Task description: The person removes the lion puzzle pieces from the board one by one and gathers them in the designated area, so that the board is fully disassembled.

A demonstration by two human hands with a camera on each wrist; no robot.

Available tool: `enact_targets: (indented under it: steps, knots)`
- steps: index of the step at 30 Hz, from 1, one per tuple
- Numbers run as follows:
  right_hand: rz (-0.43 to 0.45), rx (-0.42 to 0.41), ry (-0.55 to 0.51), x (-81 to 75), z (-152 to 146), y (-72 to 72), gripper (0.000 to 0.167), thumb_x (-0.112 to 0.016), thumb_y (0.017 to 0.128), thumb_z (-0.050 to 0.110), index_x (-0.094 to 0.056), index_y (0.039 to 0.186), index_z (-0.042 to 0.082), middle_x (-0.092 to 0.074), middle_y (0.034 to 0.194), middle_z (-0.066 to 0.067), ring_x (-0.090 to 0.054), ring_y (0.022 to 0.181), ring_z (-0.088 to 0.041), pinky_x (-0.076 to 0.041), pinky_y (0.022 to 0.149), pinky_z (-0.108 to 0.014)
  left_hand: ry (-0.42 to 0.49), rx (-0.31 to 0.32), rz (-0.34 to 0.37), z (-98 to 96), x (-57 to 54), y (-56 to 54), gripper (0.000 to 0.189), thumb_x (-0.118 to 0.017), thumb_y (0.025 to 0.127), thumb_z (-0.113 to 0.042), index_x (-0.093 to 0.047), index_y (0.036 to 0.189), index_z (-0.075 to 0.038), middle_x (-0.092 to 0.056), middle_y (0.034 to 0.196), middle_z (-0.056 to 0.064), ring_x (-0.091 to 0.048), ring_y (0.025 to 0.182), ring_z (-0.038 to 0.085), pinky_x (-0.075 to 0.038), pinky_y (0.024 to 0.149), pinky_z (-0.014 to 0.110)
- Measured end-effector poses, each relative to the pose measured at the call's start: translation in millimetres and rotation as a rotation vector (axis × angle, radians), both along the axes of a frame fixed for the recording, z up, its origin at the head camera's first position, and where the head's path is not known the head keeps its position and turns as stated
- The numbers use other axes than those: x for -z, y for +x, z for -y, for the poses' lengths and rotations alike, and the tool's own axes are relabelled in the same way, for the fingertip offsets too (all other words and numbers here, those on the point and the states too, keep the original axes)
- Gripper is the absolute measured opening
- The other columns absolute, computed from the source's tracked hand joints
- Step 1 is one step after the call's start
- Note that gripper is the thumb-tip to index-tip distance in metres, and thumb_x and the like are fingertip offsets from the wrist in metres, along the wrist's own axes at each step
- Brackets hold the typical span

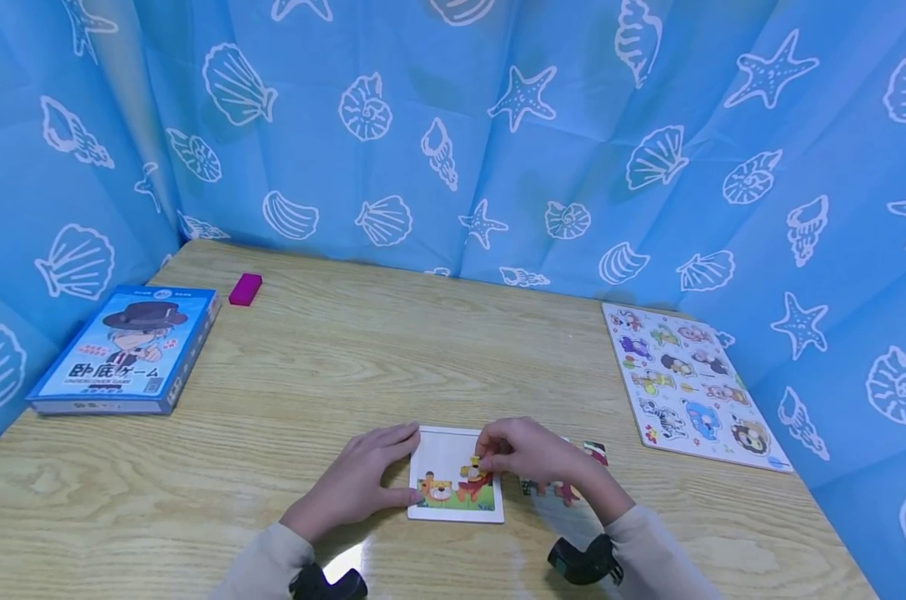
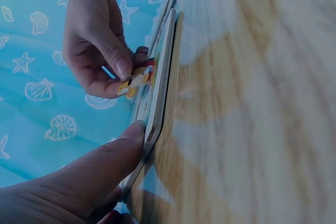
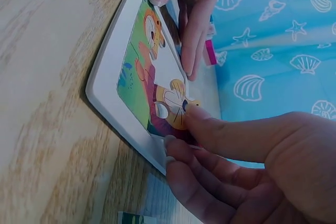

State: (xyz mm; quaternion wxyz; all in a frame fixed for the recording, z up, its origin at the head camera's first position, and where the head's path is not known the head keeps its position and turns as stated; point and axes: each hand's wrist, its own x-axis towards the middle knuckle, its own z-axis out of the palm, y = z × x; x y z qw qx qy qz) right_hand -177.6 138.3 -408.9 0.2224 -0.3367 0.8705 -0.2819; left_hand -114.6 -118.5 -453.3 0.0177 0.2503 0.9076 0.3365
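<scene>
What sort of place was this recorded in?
Likely an indoor tabletop play area, screened off by a seashell-print curtain around a wood-grain table bearing an Undercover Game box. The room beyond is hidden.

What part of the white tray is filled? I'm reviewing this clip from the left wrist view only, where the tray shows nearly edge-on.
Observer: The head view shows picture pieces along the near side of the white tray; its far left part is bare white.
Reviewer: Any loose pieces nearby?
Observer: Yes, loose pieces lie to the tray's right, partly hidden by the right hand.
Reviewer: And over on the table's left?
Observer: A blue box with a hatted cartoon figure on top.
</scene>
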Motion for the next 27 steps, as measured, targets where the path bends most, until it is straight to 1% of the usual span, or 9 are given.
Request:
enact_targets:
  steps: [4, 7, 10, 12, 18, 27]
  knots:
    - [0.019, 0.001, -0.014, 0.6, -1, 1.8, 0.004, -0.063, 0.092, 0.013, -0.063, 0.091, 0.009, -0.062, 0.078, 0.007, -0.053, 0.067, -0.007, -0.045, 0.063, -0.023, -0.003, 0.000, -0.001, -0.4, -0.1, -0.1, 0.072, -0.074, 0.081, -0.036, -0.047, 0.136, 0.002, -0.039, 0.145, 0.015, -0.034, 0.132, 0.036, -0.025, 0.105, 0.056]
    - [0.086, 0.042, -0.038, 1.8, 0, 4.9, 0.004, -0.060, 0.093, 0.010, -0.061, 0.094, 0.007, -0.063, 0.079, 0.003, -0.059, 0.065, -0.009, -0.049, 0.061, -0.024, -0.003, 0.000, -0.002, -0.5, -0.2, 0.1, 0.072, -0.074, 0.082, -0.036, -0.047, 0.136, 0.003, -0.039, 0.145, 0.015, -0.034, 0.132, 0.036, -0.025, 0.105, 0.056]
    - [0.139, 0.084, -0.070, 2.7, 1, 8.9, 0.003, -0.057, 0.094, 0.005, -0.060, 0.094, 0.003, -0.061, 0.080, -0.002, -0.063, 0.063, -0.013, -0.054, 0.057, -0.028, -0.001, 0.002, -0.005, -0.4, -0.6, 0.5, 0.072, -0.074, 0.081, -0.036, -0.047, 0.136, 0.003, -0.039, 0.145, 0.015, -0.035, 0.132, 0.037, -0.025, 0.105, 0.056]
    - [0.152, 0.109, -0.081, 3.5, 2, 11.3, 0.004, -0.056, 0.095, 0.003, -0.059, 0.094, 0.002, -0.060, 0.081, -0.003, -0.063, 0.063, -0.014, -0.054, 0.055, -0.029, 0.001, 0.004, -0.005, -0.1, -1.5, 0.8, 0.072, -0.073, 0.082, -0.037, -0.047, 0.136, 0.003, -0.039, 0.145, 0.015, -0.035, 0.132, 0.037, -0.025, 0.105, 0.057]
    - [0.117, 0.137, -0.084, 5.7, 3, 16.5, 0.006, -0.054, 0.095, 0.001, -0.058, 0.092, 0.003, -0.059, 0.080, -0.003, -0.063, 0.061, -0.014, -0.054, 0.053, -0.029, 0.006, 0.014, -0.012, 0.5, -4.1, 1.4, 0.073, -0.072, 0.083, -0.040, -0.047, 0.136, 0.004, -0.039, 0.145, 0.016, -0.035, 0.131, 0.037, -0.026, 0.104, 0.058]
    - [0.012, 0.121, -0.028, 3.1, 10, 23.7, 0.009, -0.051, 0.097, 0.000, -0.053, 0.089, 0.005, -0.059, 0.074, -0.001, -0.060, 0.059, -0.013, -0.052, 0.053, -0.025, 0.004, 0.009, -0.007, 0.3, -2.7, 1.0, 0.072, -0.073, 0.082, -0.037, -0.047, 0.136, 0.003, -0.039, 0.145, 0.016, -0.034, 0.132, 0.037, -0.025, 0.105, 0.057]
